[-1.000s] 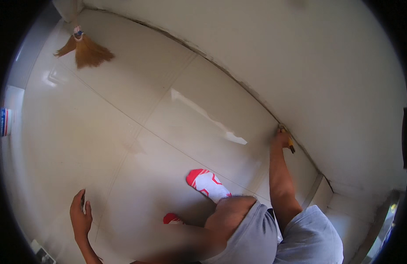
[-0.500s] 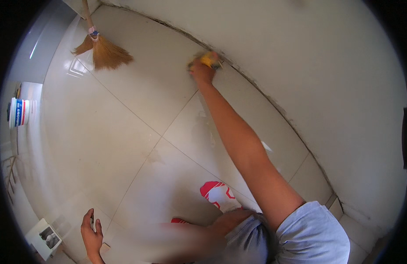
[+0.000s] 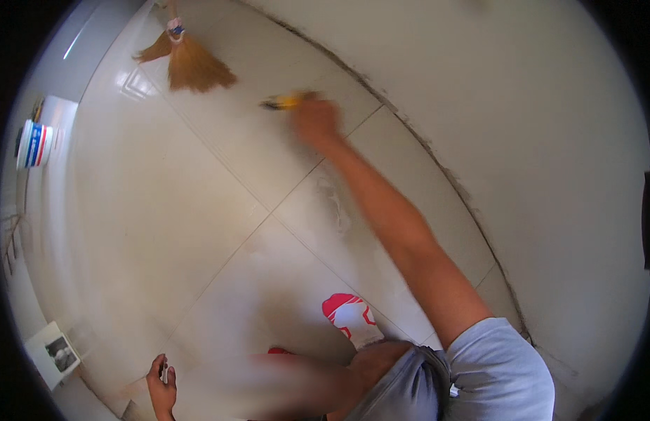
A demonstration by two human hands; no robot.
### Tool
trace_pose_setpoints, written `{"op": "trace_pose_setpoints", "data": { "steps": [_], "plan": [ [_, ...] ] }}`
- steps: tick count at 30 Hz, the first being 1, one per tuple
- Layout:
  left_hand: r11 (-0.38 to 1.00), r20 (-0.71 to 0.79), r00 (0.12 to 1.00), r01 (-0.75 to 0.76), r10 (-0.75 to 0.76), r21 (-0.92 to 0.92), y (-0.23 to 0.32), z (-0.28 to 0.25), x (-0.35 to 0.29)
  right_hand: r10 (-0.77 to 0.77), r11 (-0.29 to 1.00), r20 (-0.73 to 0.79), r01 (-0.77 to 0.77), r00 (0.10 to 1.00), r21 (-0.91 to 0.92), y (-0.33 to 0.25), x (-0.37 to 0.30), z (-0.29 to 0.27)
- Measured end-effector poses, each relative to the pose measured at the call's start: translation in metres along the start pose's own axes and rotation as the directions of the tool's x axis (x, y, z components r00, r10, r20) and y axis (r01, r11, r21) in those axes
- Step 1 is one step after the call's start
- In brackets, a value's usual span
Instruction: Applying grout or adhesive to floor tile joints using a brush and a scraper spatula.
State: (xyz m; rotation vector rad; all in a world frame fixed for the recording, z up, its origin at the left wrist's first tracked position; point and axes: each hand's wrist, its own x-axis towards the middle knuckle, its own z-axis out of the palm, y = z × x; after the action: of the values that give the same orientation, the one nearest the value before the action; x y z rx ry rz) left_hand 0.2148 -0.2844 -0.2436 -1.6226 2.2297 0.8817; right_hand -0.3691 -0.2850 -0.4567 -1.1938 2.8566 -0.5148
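Observation:
My right hand point(image 3: 315, 119) is stretched far out over the pale floor tiles point(image 3: 199, 210), closed around a small yellow-handled tool point(image 3: 283, 103) whose tip points left; it is blurred by motion. It lies a little way off the dark joint where floor meets wall point(image 3: 409, 133). My left hand point(image 3: 161, 384) rests on the floor at the lower left, fingers curled around a small pale object I cannot identify. My foot in a red-and-white slipper point(image 3: 347, 316) is planted on the tile near my knee.
A straw broom point(image 3: 188, 63) lies on the floor at the far top left. A white bucket with blue and red bands point(image 3: 34, 144) stands at the left edge. A small white box point(image 3: 52, 353) sits at the lower left. A white wall point(image 3: 514, 105) rises on the right.
My right hand with the yellow tool has moved from the wall joint out and leftward across the tile, toward the broom. My view has shifted with it. The left hand stays low on the floor.

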Motion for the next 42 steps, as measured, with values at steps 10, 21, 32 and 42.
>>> {"op": "trace_pose_setpoints", "data": {
  "steps": [10,21,32,42],
  "plan": [
    [0.99,-0.039,0.999,0.024,-0.029,-0.14,-0.005,0.002,-0.008,-0.108,0.821,-0.044,0.114,0.993,0.559,0.022,-0.096,-0.116],
    [0.981,0.14,0.98,0.117,-0.139,0.152,-0.055,-0.016,-0.008,0.485,0.859,0.037,-0.467,0.874,-0.21,0.23,-0.297,-0.142],
    [0.998,-0.047,0.998,-0.054,0.052,-0.043,0.021,-0.013,0.041,0.072,0.933,0.273,-0.161,0.959,0.322,-0.055,0.028,-0.016],
    [0.999,0.044,0.998,0.038,-0.039,0.026,-0.054,-0.018,0.004,-0.064,0.896,0.018,0.049,0.998,0.442,0.084,-0.184,-0.107]
  ]
}}
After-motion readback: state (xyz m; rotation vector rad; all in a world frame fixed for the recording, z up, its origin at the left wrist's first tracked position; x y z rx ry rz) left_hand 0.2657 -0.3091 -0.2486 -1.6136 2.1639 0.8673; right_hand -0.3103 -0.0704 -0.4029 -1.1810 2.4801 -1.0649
